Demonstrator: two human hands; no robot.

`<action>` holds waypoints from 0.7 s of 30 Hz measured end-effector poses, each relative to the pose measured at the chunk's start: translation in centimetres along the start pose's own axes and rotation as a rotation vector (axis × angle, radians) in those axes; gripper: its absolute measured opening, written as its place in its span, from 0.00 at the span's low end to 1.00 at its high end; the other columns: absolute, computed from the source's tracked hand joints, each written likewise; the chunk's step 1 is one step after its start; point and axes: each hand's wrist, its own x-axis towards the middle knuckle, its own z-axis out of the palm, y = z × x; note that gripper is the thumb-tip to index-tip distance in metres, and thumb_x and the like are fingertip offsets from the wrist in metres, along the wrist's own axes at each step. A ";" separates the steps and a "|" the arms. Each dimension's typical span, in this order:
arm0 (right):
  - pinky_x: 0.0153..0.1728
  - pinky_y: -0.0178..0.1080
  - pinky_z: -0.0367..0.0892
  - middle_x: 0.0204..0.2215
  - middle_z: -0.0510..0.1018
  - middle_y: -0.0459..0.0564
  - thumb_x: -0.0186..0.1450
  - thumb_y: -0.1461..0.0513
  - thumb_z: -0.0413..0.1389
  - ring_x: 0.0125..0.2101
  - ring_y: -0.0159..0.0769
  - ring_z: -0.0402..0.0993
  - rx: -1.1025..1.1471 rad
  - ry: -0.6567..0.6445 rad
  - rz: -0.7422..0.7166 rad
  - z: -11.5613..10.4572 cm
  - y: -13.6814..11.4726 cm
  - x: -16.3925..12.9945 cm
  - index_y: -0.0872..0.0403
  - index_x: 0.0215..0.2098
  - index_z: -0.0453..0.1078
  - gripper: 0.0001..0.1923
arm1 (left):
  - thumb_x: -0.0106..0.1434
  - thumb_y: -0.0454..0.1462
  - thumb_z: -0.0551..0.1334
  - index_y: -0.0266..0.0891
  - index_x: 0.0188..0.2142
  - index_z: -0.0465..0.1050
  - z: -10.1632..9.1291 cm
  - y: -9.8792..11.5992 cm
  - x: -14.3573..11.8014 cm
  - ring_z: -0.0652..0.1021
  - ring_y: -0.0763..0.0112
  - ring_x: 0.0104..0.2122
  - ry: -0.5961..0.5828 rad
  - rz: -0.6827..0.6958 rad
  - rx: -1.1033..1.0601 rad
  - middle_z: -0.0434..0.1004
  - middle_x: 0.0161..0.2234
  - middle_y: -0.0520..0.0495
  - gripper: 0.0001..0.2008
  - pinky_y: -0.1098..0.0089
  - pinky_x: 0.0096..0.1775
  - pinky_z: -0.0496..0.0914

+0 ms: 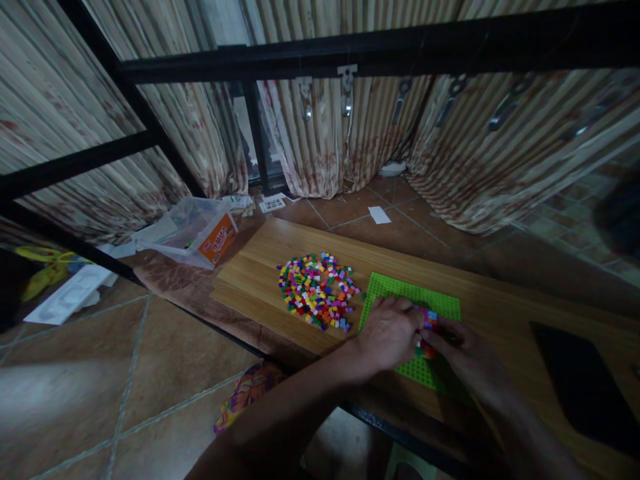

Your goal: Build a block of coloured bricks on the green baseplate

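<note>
A bright green studded baseplate [447, 303] lies on the wooden board. Over it, a small build of multicoloured toy bricks [430, 320] shows between my hands, partly covered by the fingers. My left hand [393, 330] reaches over the plate from the left, its fingers bent and closed at the build's left side. On the right, my right hand [463, 347] pinches the build with thumb and fingers. Whether a single loose brick is between the fingertips cannot be made out. A spread pile of loose toy bricks [317, 290] lies left of the plate.
The wooden board [255, 267] carries a dark flat rectangular object [583, 380] at the right. A clear plastic box [193, 233] with an orange label stands beyond the board's left end. Black metal bars [350, 50] with hanging clips cross in front of striped curtains. Papers lie on the tiled floor.
</note>
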 end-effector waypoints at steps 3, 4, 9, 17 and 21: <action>0.40 0.47 0.71 0.38 0.82 0.54 0.56 0.45 0.58 0.39 0.50 0.79 -0.013 -0.007 0.013 -0.1 0.0 0.0 0.54 0.46 0.73 0.27 | 0.62 0.37 0.58 0.38 0.38 0.72 0.0 -0.1 0.0 0.72 0.62 0.42 -0.007 -0.002 -0.008 0.72 0.39 0.46 0.06 0.61 0.46 0.67; 0.40 0.47 0.71 0.38 0.82 0.53 0.56 0.45 0.58 0.39 0.50 0.79 -0.010 -0.012 0.012 0.0 0.1 0.1 0.54 0.46 0.73 0.27 | 0.62 0.37 0.58 0.38 0.37 0.72 0.0 -0.1 0.0 0.72 0.62 0.42 -0.009 -0.001 -0.012 0.72 0.39 0.46 0.06 0.61 0.46 0.67; 0.41 0.48 0.71 0.39 0.82 0.55 0.56 0.44 0.58 0.39 0.51 0.79 -0.025 -0.010 -0.014 0.2 0.2 0.1 0.54 0.47 0.72 0.28 | 0.61 0.36 0.58 0.38 0.37 0.71 0.0 -0.3 0.1 0.72 0.62 0.41 -0.013 0.003 -0.010 0.72 0.38 0.46 0.06 0.61 0.46 0.67; 0.45 0.50 0.69 0.43 0.81 0.57 0.58 0.44 0.56 0.42 0.51 0.78 -0.062 0.013 -0.035 0.6 0.6 0.1 0.55 0.49 0.71 0.29 | 0.63 0.38 0.57 0.38 0.40 0.72 -1.0 -0.6 -0.4 0.74 0.63 0.41 -0.024 0.049 0.021 0.74 0.38 0.46 0.08 0.62 0.47 0.68; 0.43 0.49 0.70 0.42 0.81 0.57 0.57 0.43 0.56 0.41 0.51 0.78 -0.017 0.010 -0.036 0.7 1.1 0.1 0.55 0.48 0.71 0.30 | 0.62 0.37 0.58 0.38 0.41 0.73 -3.2 -2.9 -1.1 0.76 0.65 0.40 -0.036 -0.016 -0.015 0.75 0.40 0.45 0.09 0.66 0.44 0.69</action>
